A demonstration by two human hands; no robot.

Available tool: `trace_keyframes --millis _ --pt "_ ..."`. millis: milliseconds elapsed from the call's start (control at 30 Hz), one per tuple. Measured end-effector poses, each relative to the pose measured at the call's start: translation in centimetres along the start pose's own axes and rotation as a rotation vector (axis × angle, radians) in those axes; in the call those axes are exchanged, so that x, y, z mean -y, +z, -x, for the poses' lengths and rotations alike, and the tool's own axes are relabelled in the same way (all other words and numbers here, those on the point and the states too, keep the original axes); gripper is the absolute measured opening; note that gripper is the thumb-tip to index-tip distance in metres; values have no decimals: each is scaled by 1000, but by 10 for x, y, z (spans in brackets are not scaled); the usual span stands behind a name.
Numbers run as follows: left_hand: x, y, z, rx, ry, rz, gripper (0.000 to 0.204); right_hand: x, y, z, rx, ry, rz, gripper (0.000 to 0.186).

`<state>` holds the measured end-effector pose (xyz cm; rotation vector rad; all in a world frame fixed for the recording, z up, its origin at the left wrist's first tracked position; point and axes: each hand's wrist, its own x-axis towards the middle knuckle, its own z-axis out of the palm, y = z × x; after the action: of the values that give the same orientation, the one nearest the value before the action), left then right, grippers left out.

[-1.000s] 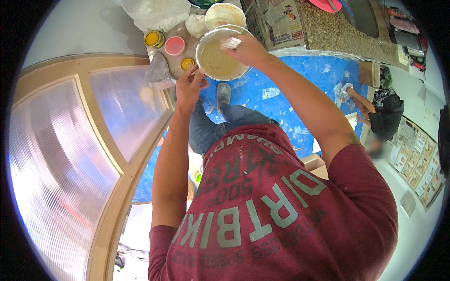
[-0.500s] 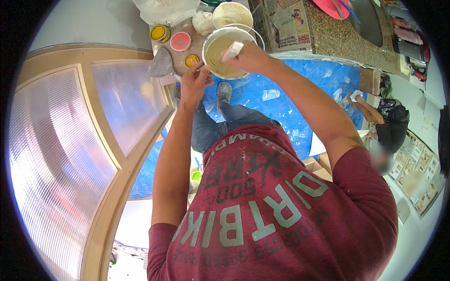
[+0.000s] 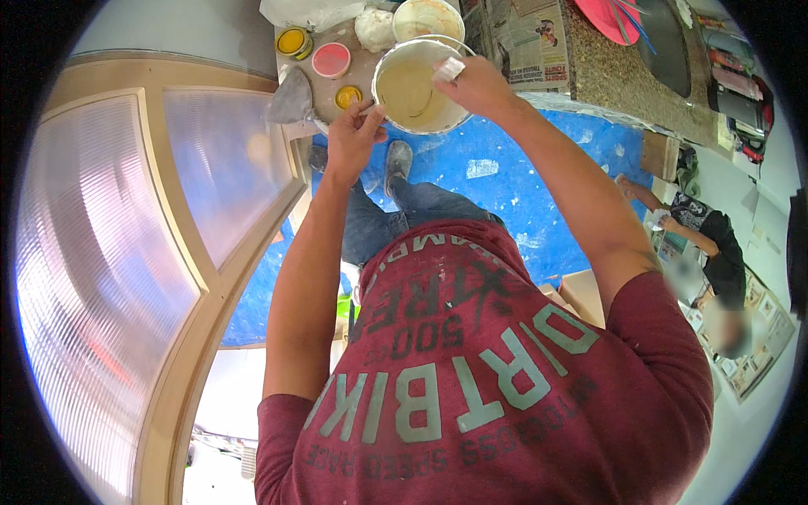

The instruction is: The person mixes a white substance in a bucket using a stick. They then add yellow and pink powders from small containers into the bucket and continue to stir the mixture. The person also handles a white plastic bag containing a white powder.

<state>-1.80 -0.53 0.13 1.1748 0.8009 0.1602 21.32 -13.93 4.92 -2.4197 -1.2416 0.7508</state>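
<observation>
A white bucket [image 3: 459, 124] holds a beige, creamy liquid [image 3: 406, 91] with a curved streak across its surface. Fingertips and thumb of my left hand [image 3: 352, 143] close on the bucket's near left rim. Over the bucket's right side, my right hand [image 3: 481, 87] is closed round a white, stick-like tool [image 3: 449, 69]. Its pale end sticks up out of the fist; the lower part is hidden, so I cannot tell its exact kind. Just left of the bucket stands a small yellow tub [image 3: 347, 98], close to my left fingers.
A red-topped tub [image 3: 331, 61], a yellow can [image 3: 294, 43], a grey cloth-like piece [image 3: 291, 97] and a second bucket [image 3: 427, 18] surround it. Right lies a granite counter [image 3: 610, 84] with newspaper [image 3: 528, 42]. A ribbed-glass door [image 3: 109, 252] stands left. Another person [image 3: 720, 252] is at far right.
My right hand and the white tool have moved right across the bucket. The bucket appears slightly further right and higher. The other person at the right has shifted posture.
</observation>
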Motion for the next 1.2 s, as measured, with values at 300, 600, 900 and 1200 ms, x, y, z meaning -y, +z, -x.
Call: trace_keyframes --millis 300,600,900,1200 --pt "-2 0 1 -1 -32 -82 48 0 39 6 -242 -39 -353 37" --pt "3 -1 -2 5 -14 -50 49 11 23 21 36 -97 -73 40" --pt "4 -3 -3 18 -53 -53 52 24 35 26 -124 -159 -240 32" --pt "2 -1 -3 28 -52 -18 50 9 55 7 -166 -266 -241 36"
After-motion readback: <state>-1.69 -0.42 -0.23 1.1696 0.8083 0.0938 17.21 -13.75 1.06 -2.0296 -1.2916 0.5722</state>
